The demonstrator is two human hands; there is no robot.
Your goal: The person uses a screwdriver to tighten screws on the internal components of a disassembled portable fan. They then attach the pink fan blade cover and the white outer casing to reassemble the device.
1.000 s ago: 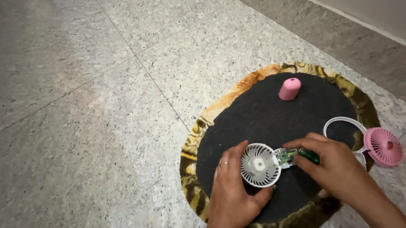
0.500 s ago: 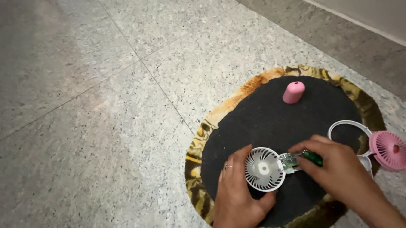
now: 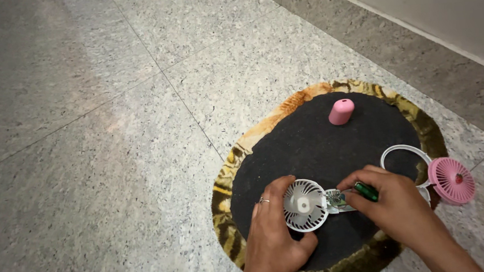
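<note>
A: What's the setting?

B: A speckled grey stone floor (image 3: 113, 104) with a pale wall base at the upper right. On it lies a round black mat (image 3: 331, 148) with a tawny patterned rim. A pink cap (image 3: 341, 111) stands at the mat's far side, and a white ring (image 3: 406, 158) and a pink fan grille (image 3: 451, 181) lie at its right edge.

A: Anything different from a moment ago?

B: Little. Everything sits slightly further left in view, and both hands keep their grip.

A: And the fan?

B: The white fan head (image 3: 303, 205) lies on the mat's near part. The left hand (image 3: 272, 234) is curled around its left and lower rim, holding it. The right hand (image 3: 392, 205) is closed on a green-handled screwdriver (image 3: 366, 191), whose tip meets the exposed circuit board (image 3: 336, 199) just right of the fan head
</note>
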